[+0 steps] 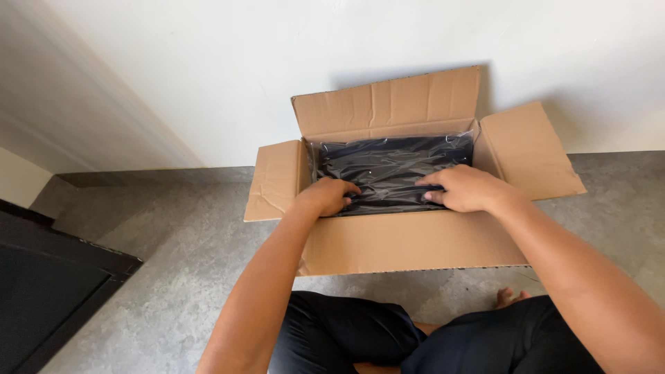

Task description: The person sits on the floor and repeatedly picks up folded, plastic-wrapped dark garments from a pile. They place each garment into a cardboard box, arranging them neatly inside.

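Note:
An open cardboard box [388, 242] stands on the floor in front of me, its flaps folded outward. Inside lies a black item wrapped in shiny clear plastic [395, 163]. My left hand [325, 196] is curled on the near left edge of the wrapped item, fingers closed on the plastic. Over on the near right side, my right hand [465, 188] presses on the item, fingers bent and gripping the wrap. Both forearms reach over the box's front wall.
The box sits on a grey concrete floor [173, 263] against a white wall [208, 69]. A black panel or frame [48, 284] lies at the left. My legs in black trousers [429, 339] are folded just before the box.

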